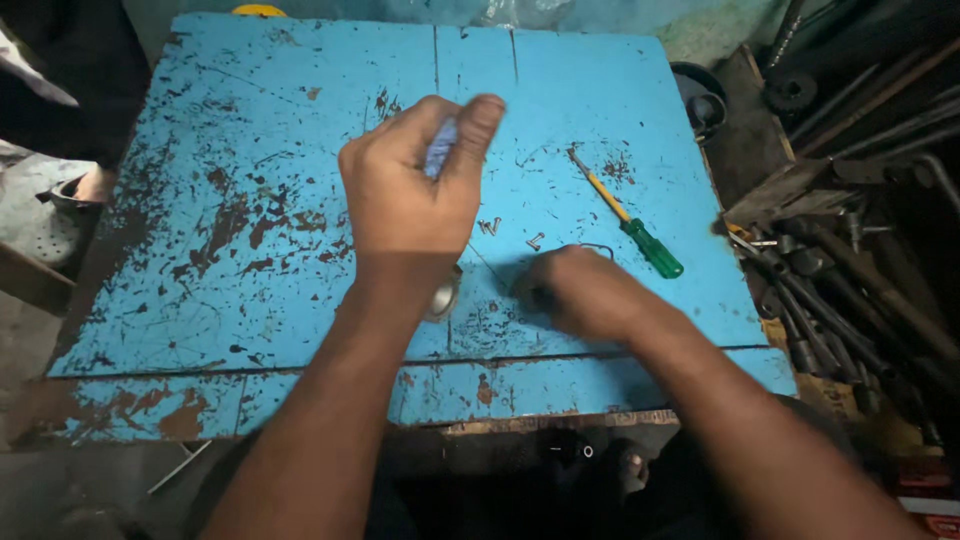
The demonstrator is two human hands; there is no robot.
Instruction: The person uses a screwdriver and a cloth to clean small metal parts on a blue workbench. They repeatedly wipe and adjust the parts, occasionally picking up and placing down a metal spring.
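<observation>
You work over a counter of blue boards, its paint chipped to brown patches. Dark metal rods crowd the right side. Your left hand pinches a small bluish piece above the middle. Your right hand, blurred, rests on the boards; its grip can't be told. Small screws and a green-handled screwdriver lie nearby

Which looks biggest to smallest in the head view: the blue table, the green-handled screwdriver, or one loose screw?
1. Blue table, by far the largest.
2. Green-handled screwdriver, lying right of the left hand.
3. Loose screw, tiny, near the blurred right hand.
All three lie at table level, so the ranking seems safe.
</observation>
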